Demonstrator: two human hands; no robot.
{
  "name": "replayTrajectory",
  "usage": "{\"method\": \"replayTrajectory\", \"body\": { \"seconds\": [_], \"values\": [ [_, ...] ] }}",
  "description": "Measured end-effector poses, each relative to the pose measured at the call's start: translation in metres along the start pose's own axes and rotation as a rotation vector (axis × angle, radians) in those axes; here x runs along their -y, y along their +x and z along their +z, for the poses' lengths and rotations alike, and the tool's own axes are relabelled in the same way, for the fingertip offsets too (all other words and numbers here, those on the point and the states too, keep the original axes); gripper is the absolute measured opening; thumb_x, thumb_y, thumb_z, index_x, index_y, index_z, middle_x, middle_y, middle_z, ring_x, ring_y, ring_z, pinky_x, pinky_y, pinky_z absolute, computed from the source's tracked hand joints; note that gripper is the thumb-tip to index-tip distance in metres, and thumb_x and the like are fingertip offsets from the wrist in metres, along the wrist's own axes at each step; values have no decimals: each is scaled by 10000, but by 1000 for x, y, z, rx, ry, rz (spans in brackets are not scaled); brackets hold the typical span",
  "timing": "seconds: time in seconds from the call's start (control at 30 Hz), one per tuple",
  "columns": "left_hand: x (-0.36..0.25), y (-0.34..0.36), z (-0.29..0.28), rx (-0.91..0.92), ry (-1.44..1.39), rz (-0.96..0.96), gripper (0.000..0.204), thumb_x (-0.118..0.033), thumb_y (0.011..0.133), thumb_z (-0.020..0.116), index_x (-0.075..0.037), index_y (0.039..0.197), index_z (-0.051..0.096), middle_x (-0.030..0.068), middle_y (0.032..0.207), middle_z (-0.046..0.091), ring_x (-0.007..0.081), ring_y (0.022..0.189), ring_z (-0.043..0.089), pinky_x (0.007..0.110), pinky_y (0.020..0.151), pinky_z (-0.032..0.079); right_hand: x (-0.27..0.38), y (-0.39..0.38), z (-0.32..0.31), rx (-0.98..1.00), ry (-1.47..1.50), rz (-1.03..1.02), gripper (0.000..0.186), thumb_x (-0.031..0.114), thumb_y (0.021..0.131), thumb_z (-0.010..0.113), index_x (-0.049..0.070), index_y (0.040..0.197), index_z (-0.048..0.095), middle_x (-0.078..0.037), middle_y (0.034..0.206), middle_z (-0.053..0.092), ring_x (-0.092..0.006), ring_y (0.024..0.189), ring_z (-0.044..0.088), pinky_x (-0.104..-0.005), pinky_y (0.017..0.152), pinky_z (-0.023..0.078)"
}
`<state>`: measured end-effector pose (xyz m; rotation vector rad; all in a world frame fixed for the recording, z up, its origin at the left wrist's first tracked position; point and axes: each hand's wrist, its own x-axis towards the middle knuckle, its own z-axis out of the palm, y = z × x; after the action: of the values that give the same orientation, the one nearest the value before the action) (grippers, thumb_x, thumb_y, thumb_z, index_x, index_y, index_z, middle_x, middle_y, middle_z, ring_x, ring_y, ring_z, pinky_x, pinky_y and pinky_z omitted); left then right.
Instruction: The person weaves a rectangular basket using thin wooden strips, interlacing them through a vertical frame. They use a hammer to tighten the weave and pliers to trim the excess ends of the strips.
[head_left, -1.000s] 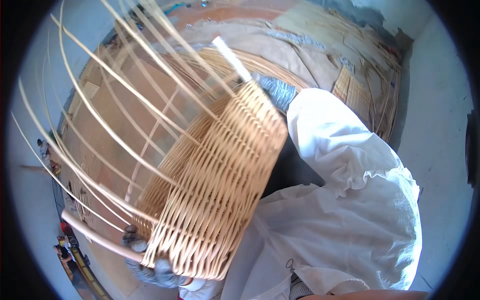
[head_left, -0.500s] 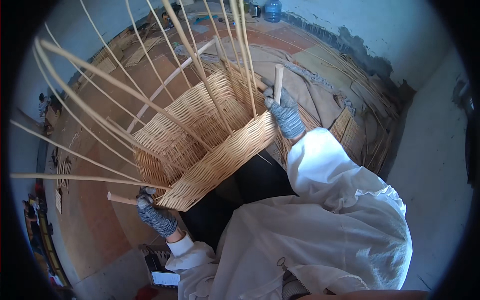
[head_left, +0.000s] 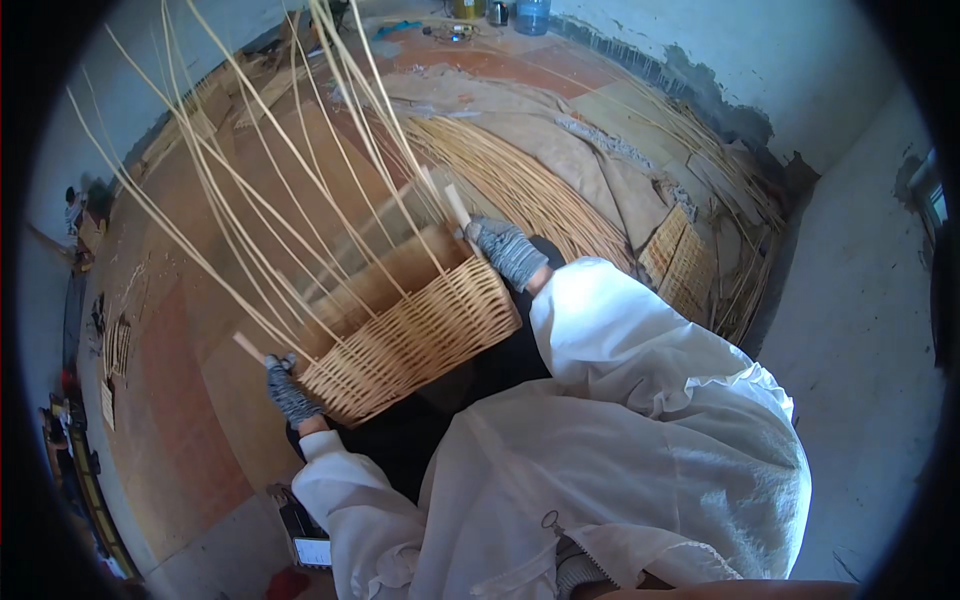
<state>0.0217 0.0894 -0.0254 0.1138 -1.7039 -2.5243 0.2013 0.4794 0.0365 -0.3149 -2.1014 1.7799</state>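
A part-woven wicker basket [head_left: 420, 345] is tilted over my lap, its near outer wall facing me. Long pale stakes [head_left: 255, 195] rise from its edge and fan away to the far left. My left hand [head_left: 290, 390], in a grey knit glove, is closed on the basket's left corner, beside a thick wooden post [head_left: 248, 346]. At the far right corner my right hand [head_left: 508, 252], gloved alike, is closed round the edge near another post [head_left: 457, 204]. Most of the basket's inside is hidden behind the near wall.
A bundle of long rods [head_left: 540, 190] lies on the floor beyond my right hand, beside a crumpled brown cloth [head_left: 640, 208]. Woven panels [head_left: 680, 255] rest to the right. A blue water jug [head_left: 532, 16] stands far back. A phone-like device [head_left: 312, 552] lies low at left.
The basket has tipped over so its outer near wall shows and its inside is mostly hidden. The stakes have swung along. My right hand moved left and nearer; my left hand rose slightly.
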Motion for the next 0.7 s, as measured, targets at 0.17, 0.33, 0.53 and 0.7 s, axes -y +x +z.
{"method": "replayTrajectory", "body": {
  "seconds": [0.17,0.33,0.53,0.7],
  "values": [
    [-3,-8,18,-24,186,-254,338,-337,914,516,-13,864,598,50,779,591,141,736,535,263,691,450,-58,16,-8,201,561,-54,481,323,923,498,-15,1260,444,-79,1136,559,-154,1044,514,-272,924,406],
    [26,15,-12,66,177,-69,313,-332,924,495,-37,923,602,23,776,563,123,719,514,254,652,446,-45,12,18,0,-224,-265,680,352,826,633,7,1334,343,-222,1242,487,-307,1181,453,-331,1001,342],
    [21,-4,-1,-10,104,-233,308,-334,926,482,-94,737,523,-7,696,510,114,613,473,259,553,414,-50,11,20,-20,-131,-158,680,222,837,625,32,1385,270,-238,1300,435,-315,1188,449,-297,991,338],
    [41,-4,-32,-82,51,-284,285,-312,900,538,-28,901,561,34,730,536,164,642,518,285,614,456,-17,-2,25,64,-281,24,646,209,833,626,63,1375,307,-220,1281,466,-317,1122,515,-312,947,397]
  ]
}}
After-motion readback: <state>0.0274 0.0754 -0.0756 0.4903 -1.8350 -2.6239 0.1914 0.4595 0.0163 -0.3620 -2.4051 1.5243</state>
